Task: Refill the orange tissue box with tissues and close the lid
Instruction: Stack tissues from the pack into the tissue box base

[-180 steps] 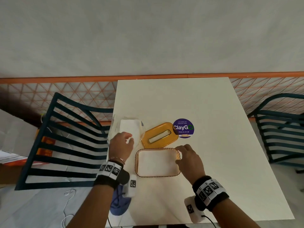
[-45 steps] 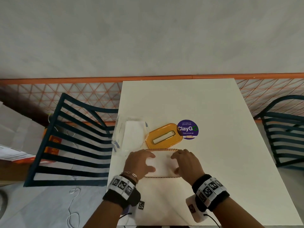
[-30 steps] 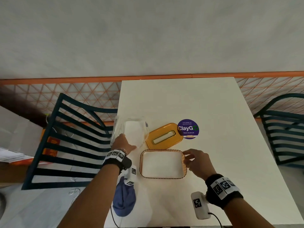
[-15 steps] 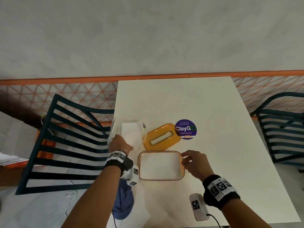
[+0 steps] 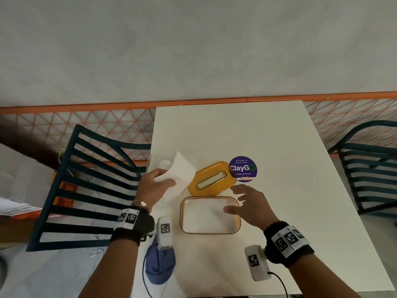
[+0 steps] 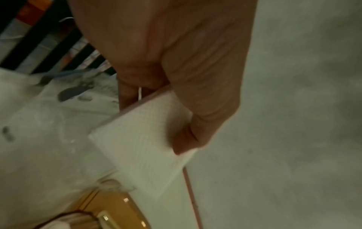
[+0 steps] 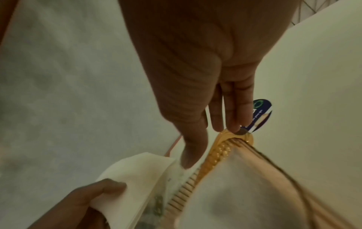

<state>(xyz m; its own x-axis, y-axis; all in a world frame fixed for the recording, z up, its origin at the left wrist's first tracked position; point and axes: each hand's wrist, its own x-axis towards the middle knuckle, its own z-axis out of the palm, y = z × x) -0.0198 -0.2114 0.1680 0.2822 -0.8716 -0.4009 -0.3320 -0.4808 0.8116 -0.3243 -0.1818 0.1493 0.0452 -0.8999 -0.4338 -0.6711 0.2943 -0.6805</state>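
The orange tissue box (image 5: 209,232) stands lidless on the white table, with white tissues (image 5: 204,216) lying inside it. Its orange slotted lid (image 5: 212,179) lies flat just behind it. My left hand (image 5: 163,179) grips a stack of white tissues (image 5: 182,171) lifted above the clear plastic tissue pack (image 5: 160,162), left of the lid. The left wrist view shows thumb and fingers pinching that stack (image 6: 145,147). My right hand (image 5: 236,200) hovers open over the box's right end, fingers straight near the ribbed rim (image 7: 215,155).
A round purple ClayGo sticker (image 5: 242,168) is on the table (image 5: 279,211) behind the lid. Dark slatted chairs stand at left (image 5: 86,190) and right (image 5: 369,168). A blue cap (image 5: 160,269) hangs at the near table edge. An orange lattice rail (image 5: 86,125) runs behind.
My left hand has pulled a stack of tissues up out of the plastic pack. My right hand has left the box's right edge and spread open over it.
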